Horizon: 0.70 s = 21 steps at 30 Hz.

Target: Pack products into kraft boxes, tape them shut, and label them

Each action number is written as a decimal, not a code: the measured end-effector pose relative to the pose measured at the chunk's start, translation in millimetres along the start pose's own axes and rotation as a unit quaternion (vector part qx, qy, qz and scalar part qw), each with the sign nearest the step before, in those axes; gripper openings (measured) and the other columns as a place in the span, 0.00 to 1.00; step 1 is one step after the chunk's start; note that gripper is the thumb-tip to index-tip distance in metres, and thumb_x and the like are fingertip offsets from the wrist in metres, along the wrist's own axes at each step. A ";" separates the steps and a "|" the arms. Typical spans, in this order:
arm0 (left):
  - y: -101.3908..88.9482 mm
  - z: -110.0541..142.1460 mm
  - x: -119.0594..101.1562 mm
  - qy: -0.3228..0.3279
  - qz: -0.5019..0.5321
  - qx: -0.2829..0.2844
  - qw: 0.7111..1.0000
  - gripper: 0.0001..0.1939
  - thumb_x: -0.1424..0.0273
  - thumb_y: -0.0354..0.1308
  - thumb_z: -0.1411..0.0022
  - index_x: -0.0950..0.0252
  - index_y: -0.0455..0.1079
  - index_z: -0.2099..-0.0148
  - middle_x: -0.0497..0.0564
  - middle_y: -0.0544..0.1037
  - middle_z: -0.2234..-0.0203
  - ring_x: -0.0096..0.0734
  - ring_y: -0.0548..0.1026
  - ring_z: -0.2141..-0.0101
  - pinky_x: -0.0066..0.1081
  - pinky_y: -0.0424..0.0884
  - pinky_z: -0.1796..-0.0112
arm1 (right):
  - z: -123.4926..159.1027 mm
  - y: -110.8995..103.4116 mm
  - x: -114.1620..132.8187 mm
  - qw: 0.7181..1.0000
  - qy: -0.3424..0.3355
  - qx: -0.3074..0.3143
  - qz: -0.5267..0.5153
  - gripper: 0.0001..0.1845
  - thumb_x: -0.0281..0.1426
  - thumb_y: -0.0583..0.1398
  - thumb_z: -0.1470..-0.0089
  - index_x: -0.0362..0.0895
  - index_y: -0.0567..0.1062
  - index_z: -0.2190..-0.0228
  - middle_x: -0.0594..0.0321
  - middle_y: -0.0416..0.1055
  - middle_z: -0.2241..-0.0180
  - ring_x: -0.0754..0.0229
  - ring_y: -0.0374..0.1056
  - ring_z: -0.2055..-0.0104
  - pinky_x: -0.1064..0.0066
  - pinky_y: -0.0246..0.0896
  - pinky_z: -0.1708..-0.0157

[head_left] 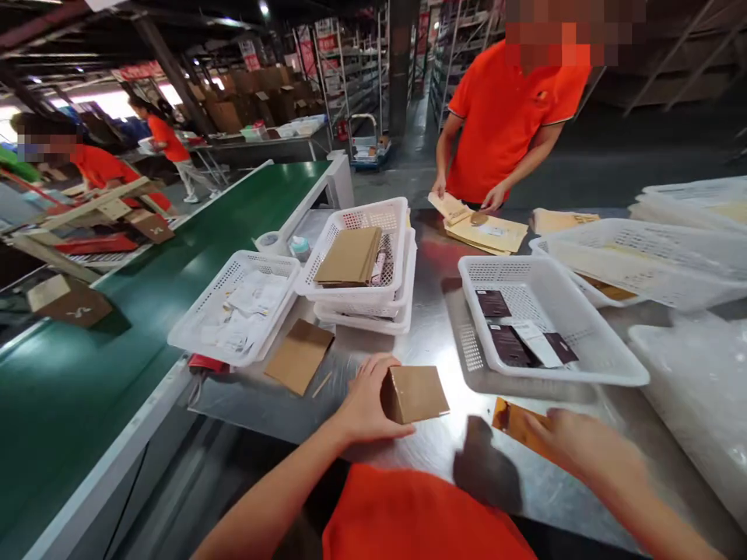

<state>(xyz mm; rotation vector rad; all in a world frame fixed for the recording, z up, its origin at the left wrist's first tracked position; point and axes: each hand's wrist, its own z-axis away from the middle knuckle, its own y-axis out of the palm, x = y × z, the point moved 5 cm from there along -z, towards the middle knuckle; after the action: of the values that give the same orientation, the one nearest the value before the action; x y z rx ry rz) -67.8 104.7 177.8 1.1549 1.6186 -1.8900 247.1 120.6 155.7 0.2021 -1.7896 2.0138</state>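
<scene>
My left hand point(367, 400) grips one end of a small brown cardboard box point(415, 393) that rests on the steel table point(432, 334). My right hand point(575, 443) is blurred by motion and closed on a thin orange-brown packet point(513, 420) just above the table. Right behind both hands stands a white basket point(548, 323) with dark flat packets and a white slip inside. A flat brown cardboard piece point(299, 355) lies to the left of the box.
A stack of white baskets point(365, 264) holds brown envelopes; another basket point(236, 307) holds paper slips. More baskets point(642, 260) stand right. A person in an orange shirt point(507, 117) handles envelopes point(484, 229) across the table. A green conveyor point(117, 342) carries a box point(67, 299) at left.
</scene>
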 end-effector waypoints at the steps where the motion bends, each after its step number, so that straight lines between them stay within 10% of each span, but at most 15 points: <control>1: 4.6 -0.7 10.7 -0.037 0.001 -0.004 0.999 0.44 0.60 0.73 0.65 0.58 0.60 0.45 0.56 0.63 0.45 0.51 0.62 0.44 0.50 0.60 0.42 | 7.3 -2.4 -3.5 1.000 0.021 0.015 0.003 0.15 0.44 0.63 0.53 0.48 0.74 0.83 0.57 0.67 0.85 0.51 0.67 0.79 0.62 0.50 0.76; 9: 77.2 2.6 27.6 -0.051 0.017 0.005 0.999 0.39 0.63 0.70 0.60 0.59 0.60 0.45 0.56 0.64 0.49 0.51 0.64 0.46 0.50 0.64 0.44 | 66.4 87.4 70.9 0.991 -0.035 0.086 -0.095 0.10 0.36 0.47 0.40 0.46 0.64 0.67 0.53 0.77 0.70 0.50 0.74 0.68 0.66 0.58 0.71; 16: 82.2 40.0 99.7 -0.091 0.180 -0.168 0.965 0.42 0.49 0.55 0.45 0.53 0.39 0.35 0.57 0.54 0.39 0.52 0.59 0.37 0.49 0.62 0.40 | 65.5 106.5 -57.3 0.992 -0.103 -0.071 0.022 0.10 0.35 0.51 0.43 0.46 0.69 0.69 0.54 0.76 0.72 0.45 0.73 0.68 0.55 0.64 0.63; 21: 113.2 66.2 154.8 -0.158 0.161 -0.108 0.968 0.44 0.53 0.59 0.48 0.49 0.42 0.34 0.57 0.56 0.36 0.54 0.55 0.35 0.51 0.57 0.38 | 57.2 114.6 -128.1 0.986 -0.051 -0.138 0.074 0.14 0.38 0.51 0.44 0.45 0.72 0.62 0.48 0.78 0.64 0.43 0.74 0.61 0.52 0.66 0.59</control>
<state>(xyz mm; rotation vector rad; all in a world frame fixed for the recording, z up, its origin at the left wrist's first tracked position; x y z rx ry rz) -95.3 46.1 -14.5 0.9074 1.3310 -1.5546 304.3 28.5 10.6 0.0896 -2.1812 1.8533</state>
